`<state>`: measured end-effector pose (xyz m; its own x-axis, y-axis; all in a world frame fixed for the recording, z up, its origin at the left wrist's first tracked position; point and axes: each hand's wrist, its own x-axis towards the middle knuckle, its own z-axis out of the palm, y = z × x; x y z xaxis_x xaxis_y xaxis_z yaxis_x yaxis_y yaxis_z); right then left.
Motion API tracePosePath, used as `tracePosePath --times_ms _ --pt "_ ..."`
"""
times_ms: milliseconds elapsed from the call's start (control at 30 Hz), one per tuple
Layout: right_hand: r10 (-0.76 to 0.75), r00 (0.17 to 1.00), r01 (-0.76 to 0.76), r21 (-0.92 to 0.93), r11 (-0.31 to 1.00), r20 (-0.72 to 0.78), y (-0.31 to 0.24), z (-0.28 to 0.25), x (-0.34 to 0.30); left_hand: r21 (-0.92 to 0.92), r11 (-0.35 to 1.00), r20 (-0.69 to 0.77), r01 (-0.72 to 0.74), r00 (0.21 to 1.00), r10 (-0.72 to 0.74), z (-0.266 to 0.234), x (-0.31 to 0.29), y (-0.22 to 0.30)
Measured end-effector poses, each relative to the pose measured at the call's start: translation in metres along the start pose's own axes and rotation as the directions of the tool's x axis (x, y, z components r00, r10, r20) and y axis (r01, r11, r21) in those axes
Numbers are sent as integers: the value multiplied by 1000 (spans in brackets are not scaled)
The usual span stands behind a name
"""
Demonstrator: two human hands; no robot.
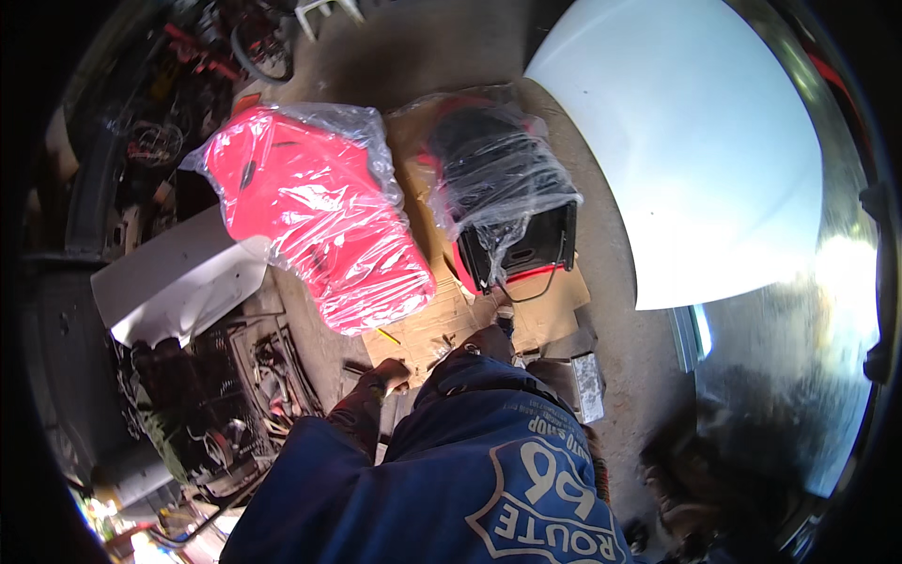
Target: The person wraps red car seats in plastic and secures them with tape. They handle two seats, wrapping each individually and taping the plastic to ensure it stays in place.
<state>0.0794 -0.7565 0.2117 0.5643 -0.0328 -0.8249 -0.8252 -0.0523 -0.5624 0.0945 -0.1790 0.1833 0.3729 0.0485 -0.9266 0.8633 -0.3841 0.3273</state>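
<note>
Looking down, we saw the wrapped black seat (507, 193) just ahead of our right grip (490, 306), long axis pointing away; left grip (391, 376) sat farther; couldn't tell either's closure.

Seat (526, 246): was red and black, lying on its side of the cardboard to the right, its long way running from near to far.
Plastic wrap (498, 179): was clear and wrinkled, covering the far part and hanging loose toward the near end.
Near end: was bare of wrap, showing a black panel within a dark frame, with red along the edge.
Bar (540, 296): was thin, dark and bent, jutting out at the near end.
Cardboard (554, 318): was brown, flat and creased, reaching out beneath the seat toward the near side.
</note>
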Motion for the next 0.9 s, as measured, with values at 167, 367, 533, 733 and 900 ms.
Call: tracePosePath --times_ms 167,367,533,733,900 --pt "221 919 -264 -94 960 -328 -95 -47 21 316 833 -275 -453 797 538 8 21 105" --pt "-118 992 125 -371 920 42 -259 -28 53 359 569 391 -740 673 628 49 12 151" --pt "9 894 259 -532 806 448 -307 13 79 -65 859 -91 -507 861 501 94 -23 172" --pt "106 724 646 -724 243 682 -336 22 144 160 952 -275 -262 914 297 133 -32 204" --pt "218 526 834 -549 57 822 -348 -3 228 208 977 -88 54 995 -36 207 -41 240"
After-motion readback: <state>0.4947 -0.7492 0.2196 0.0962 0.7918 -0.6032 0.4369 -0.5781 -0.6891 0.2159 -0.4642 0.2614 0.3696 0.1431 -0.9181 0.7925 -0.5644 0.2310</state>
